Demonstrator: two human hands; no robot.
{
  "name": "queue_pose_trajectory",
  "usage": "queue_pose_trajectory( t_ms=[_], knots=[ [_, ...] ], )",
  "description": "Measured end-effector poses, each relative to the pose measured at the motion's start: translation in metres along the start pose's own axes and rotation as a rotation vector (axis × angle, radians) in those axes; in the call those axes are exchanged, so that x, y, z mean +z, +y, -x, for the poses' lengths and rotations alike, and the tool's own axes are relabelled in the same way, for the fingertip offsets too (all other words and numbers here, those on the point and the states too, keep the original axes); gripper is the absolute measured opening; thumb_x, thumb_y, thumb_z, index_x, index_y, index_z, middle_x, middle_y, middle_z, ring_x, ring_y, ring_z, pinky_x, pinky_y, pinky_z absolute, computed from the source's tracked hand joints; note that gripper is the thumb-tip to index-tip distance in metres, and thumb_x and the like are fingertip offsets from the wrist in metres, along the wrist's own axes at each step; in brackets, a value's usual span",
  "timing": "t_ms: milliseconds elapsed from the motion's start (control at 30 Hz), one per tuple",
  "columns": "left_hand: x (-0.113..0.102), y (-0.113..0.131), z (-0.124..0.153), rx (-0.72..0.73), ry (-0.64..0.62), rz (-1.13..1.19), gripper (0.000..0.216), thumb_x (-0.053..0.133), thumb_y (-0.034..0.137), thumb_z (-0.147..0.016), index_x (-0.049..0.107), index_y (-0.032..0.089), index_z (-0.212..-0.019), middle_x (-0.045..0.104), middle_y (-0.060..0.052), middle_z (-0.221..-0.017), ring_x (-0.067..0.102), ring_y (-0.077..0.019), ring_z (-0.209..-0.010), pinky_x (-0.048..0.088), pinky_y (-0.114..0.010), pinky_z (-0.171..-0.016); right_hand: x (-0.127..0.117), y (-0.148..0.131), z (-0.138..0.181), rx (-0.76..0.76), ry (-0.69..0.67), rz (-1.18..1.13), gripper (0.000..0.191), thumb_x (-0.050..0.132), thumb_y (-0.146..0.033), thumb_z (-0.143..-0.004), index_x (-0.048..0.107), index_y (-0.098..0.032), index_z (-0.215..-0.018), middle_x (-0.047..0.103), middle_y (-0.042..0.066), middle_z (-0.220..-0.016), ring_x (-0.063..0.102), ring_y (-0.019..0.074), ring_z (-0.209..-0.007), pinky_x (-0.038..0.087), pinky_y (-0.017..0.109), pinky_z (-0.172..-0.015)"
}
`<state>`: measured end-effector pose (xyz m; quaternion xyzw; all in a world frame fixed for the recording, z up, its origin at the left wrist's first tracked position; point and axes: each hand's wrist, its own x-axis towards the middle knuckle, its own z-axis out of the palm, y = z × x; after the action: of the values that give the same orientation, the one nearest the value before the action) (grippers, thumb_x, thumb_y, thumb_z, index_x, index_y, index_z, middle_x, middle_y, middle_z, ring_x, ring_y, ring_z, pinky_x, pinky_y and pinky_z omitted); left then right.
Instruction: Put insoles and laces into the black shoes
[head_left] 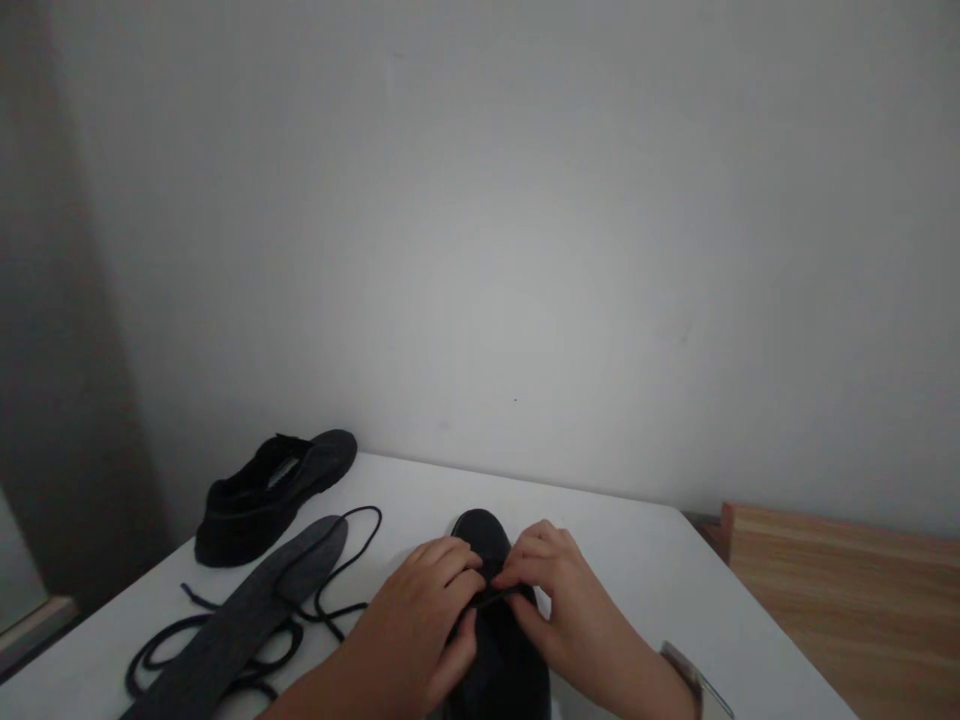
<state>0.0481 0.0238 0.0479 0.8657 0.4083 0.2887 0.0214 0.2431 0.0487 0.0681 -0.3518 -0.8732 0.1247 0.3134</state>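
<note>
A black shoe lies on the white table in front of me, its rounded toe pointing away. My left hand is closed at the shoe's left side, fingers bent over its upper. From the right, my right hand pinches with thumb and fingers close to the left fingertips. Between both hands a short dark strip, apparently a black shoelace, runs across the top of the shoe. The fingers hide the eyelets, and the shoe's heel end is cut off by the lower frame edge.
A second black shoe stands at the table's far left, near the wall. Closer lies a grey insole, with a loose black cord looped over and around it. Beyond the table's right edge is a wooden board.
</note>
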Motion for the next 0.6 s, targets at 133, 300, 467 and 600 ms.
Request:
queue_pose_trajectory(
  t_ms=[133, 300, 467, 600],
  knots=[
    [-0.007, 0.002, 0.004, 0.041, -0.062, -0.037, 0.033, 0.053, 0.013, -0.086, 0.064, 0.017, -0.118, 0.060, -0.014, -0.133, 0.050, -0.0312, -0.127, 0.041, -0.049, -0.109, -0.007, 0.004, 0.009, -0.104, -0.027, -0.011, 0.021, 0.065, -0.010, -0.084, 0.067, -0.024, -0.099, 0.067, 0.001, -0.099, 0.053, 0.0226, -0.101, 0.033, 0.044, -0.094],
    [-0.049, -0.032, 0.031, -0.108, 0.053, -0.031, 0.032, 0.044, 0.024, -0.097, 0.057, 0.027, -0.125, 0.061, -0.007, -0.129, 0.057, -0.0244, -0.118, 0.046, -0.035, -0.101, -0.009, 0.010, 0.012, -0.207, 0.026, 0.061, 0.011, 0.060, -0.022, -0.092, 0.061, -0.022, -0.103, 0.066, 0.002, -0.100, 0.057, 0.0208, -0.099, 0.020, 0.050, -0.105],
    [-0.080, -0.075, 0.060, -0.271, -0.181, -0.136, 0.026, 0.049, 0.013, -0.088, 0.071, 0.024, -0.096, 0.068, -0.004, -0.096, 0.063, -0.0231, -0.090, 0.048, -0.030, -0.082, -0.003, 0.015, 0.010, -0.249, 0.120, 0.064, 0.013, 0.051, -0.014, -0.094, 0.060, -0.023, -0.097, 0.067, 0.000, -0.092, 0.059, 0.0172, -0.090, 0.023, 0.047, -0.102],
    [-0.066, -0.082, 0.066, -0.231, -0.368, -0.257, 0.054, 0.047, -0.005, -0.073, 0.070, 0.029, -0.108, 0.066, -0.005, -0.104, 0.058, -0.0256, -0.100, 0.043, -0.035, -0.087, -0.001, 0.012, 0.010, -0.278, 0.141, 0.020, 0.018, 0.048, -0.010, -0.094, 0.060, -0.023, -0.091, 0.066, -0.002, -0.086, 0.058, 0.0162, -0.085, 0.026, 0.046, -0.098]
  ],
)
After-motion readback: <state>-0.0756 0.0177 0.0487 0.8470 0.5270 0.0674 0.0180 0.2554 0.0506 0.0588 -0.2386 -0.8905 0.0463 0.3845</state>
